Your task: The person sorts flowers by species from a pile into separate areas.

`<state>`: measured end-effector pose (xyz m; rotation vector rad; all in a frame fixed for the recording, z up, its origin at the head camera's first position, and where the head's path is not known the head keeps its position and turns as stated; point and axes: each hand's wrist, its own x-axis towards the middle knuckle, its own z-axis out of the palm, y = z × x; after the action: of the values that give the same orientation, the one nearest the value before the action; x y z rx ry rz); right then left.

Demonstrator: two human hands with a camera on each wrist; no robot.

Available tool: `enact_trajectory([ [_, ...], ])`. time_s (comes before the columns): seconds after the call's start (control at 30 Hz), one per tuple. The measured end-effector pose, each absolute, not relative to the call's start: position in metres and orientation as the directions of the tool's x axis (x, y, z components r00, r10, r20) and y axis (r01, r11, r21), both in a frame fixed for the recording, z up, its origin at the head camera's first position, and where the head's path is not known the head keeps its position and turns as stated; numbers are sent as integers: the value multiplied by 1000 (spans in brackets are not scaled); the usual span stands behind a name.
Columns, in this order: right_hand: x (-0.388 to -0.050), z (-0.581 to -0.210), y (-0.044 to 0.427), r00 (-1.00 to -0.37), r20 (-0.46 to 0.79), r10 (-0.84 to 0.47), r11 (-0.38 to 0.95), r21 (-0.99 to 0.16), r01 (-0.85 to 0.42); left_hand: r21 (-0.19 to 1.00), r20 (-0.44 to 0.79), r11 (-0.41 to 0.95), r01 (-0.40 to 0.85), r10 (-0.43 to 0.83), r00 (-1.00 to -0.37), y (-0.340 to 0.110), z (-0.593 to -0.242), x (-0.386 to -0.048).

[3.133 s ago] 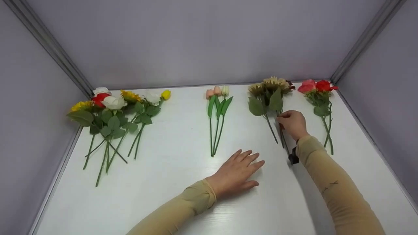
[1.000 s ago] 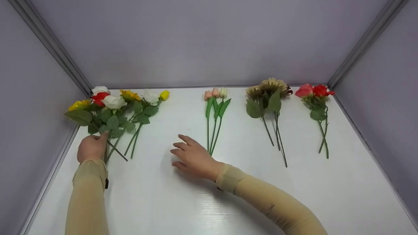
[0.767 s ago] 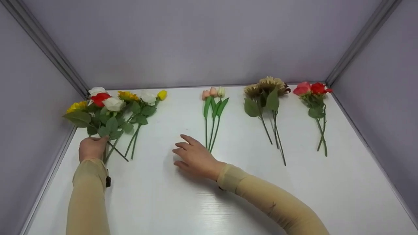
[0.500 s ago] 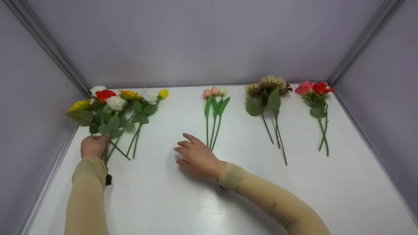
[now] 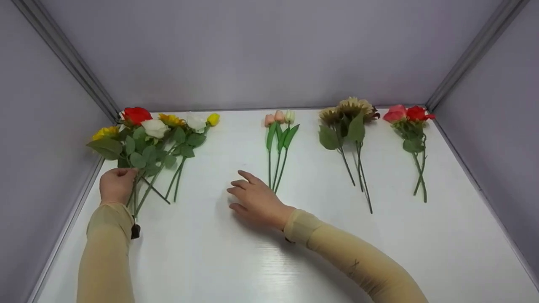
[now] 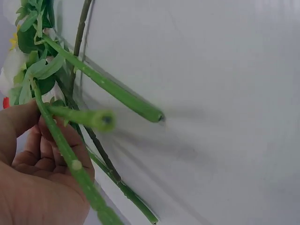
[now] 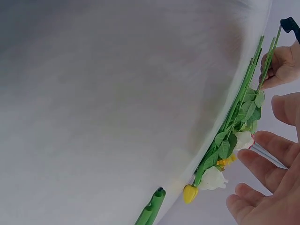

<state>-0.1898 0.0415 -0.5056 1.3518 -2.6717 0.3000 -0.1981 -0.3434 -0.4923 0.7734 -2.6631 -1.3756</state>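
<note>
Grey panels [image 5: 269, 54] stand around a white desk [image 5: 202, 261], on which four groups of flowers lie with the heads toward the back wall. At the left hand [image 5: 116, 185] the thumb and the fingers [image 6: 11, 129] pinch a green stem [image 6: 61, 143] in the leftmost group; a second stem [image 6: 89, 118] crosses at the same place, and I cannot tell whether it is also held. Which head belongs to the pinched stem, I cannot tell with certainty. Just above this hand are the green leaves [image 5: 149, 155], and over them a red rose [image 5: 137, 115], a white rose [image 5: 155, 128] just beside it, and a yellow sunflower [image 5: 105, 133] at the outer side. Further right in this group come a second sunflower [image 5: 171, 120], another white flower [image 5: 196, 122] and a yellow tulip [image 5: 213, 119]. The right hand [image 5: 257, 202] is relaxed, with its fingers spread apart and grasping nothing; it hides the lower ends of three tulips [image 5: 279, 118], peach and pale. Well apart to the right lie the beige and brown flowers [image 5: 354, 106] with dark stems, and, near the right panel, a pink flower [image 5: 395, 112] touching a red flower [image 5: 417, 112].
</note>
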Motion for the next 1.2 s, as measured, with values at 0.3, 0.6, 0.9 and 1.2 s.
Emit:
enact_trajectory([
  [0.3,-191,-507,45,-579,226,-783,565,-131,-815,786,-162,478,-393,-454,-876,-348,-485,-196],
  [0.6,-194,-504,49,-601,206,-772,577,-171,-799,799,-24,489,-350,-556,-831,-347,-474,-194],
  [0.9,-210,-494,72,-797,116,-593,661,-496,-563,897,-97,350,-271,-442,-892,-304,-465,-206],
  [1.2,-242,-476,108,-952,-6,-305,372,-922,-113,970,-177,142,-198,-148,-973,-183,-467,-206],
])
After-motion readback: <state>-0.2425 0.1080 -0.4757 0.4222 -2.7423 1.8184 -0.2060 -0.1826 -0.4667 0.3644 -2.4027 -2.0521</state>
